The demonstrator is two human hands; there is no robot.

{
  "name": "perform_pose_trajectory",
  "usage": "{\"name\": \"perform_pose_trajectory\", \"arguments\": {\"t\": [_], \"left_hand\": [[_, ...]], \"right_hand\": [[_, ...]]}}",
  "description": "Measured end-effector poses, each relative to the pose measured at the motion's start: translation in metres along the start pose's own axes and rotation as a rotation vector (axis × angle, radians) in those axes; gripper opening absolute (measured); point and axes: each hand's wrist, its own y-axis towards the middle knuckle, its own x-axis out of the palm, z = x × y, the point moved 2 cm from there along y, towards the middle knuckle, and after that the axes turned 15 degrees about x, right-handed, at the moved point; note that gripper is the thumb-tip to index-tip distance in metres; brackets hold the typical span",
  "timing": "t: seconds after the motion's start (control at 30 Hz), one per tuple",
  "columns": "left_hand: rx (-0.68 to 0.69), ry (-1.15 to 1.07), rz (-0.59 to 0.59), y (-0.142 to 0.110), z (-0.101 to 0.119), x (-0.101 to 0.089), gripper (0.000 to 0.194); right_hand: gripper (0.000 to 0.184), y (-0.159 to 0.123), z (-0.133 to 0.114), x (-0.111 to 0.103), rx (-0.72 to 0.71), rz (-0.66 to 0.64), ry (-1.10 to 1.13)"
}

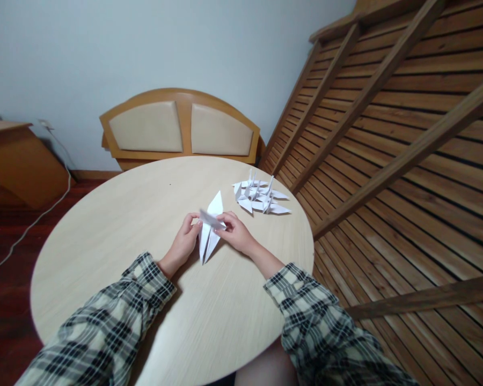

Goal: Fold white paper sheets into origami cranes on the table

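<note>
Between my hands is a partly folded piece of white origami paper (215, 205), with one pointed flap upward and two narrow points toward me, split by a slit. My left hand (185, 238) pinches its left edge between thumb and fingers. On the other side, my right hand (236, 233) grips the right edge, fingers closed on a raised middle flap. The paper is held just over the table or resting on it; I cannot tell which. Several finished white paper cranes (261, 195) stand bunched together to the right, beyond my right hand.
The round pale wooden table (104, 230) fills the middle. Behind it stands a headboard (185, 96) with cream panels against the wall. A large slatted wooden frame (370, 123) leans close along the right. At left are a wooden desk (20, 161) and a white cable (36, 220).
</note>
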Motion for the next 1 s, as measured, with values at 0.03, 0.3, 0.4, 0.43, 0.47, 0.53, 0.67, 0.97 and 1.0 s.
{"name": "perform_pose_trajectory", "arguments": {"t": [0.03,0.3,0.4,0.43,0.47,0.53,0.67,0.97,1.0], "left_hand": [[-0.005,-0.035,0.011,0.000,0.000,0.000,0.028],[-0.039,-0.134,-0.048,0.000,0.006,-0.001,0.022],[-0.041,-0.135,-0.083,0.000,0.010,-0.004,0.026],[-0.032,-0.133,-0.080,0.001,0.012,-0.005,0.026],[-0.020,-0.139,-0.075,0.001,0.013,-0.007,0.026],[0.001,-0.188,-0.057,0.002,0.015,-0.009,0.025],[0.013,-0.320,0.046,0.001,0.014,-0.012,0.021],[-0.174,-0.443,0.110,0.009,0.005,-0.009,0.021],[-0.157,-0.456,0.105,0.009,0.006,-0.009,0.022]], "right_hand": [[0.026,-0.002,-0.003,0.001,-0.016,-0.033,-0.043],[0.031,-0.007,-0.014,-0.001,-0.059,0.013,-0.127],[0.031,-0.006,-0.011,-0.001,-0.051,0.004,-0.077],[0.033,-0.006,-0.011,0.000,-0.053,-0.019,-0.025],[0.035,-0.007,-0.011,0.000,-0.052,-0.052,0.038],[0.042,-0.008,-0.012,0.000,-0.033,-0.130,0.167],[0.042,-0.008,-0.011,-0.002,0.049,-0.208,0.305],[0.038,-0.005,-0.009,-0.004,-0.083,0.036,0.098],[0.036,-0.006,-0.012,-0.005,-0.119,0.078,0.029]]}}
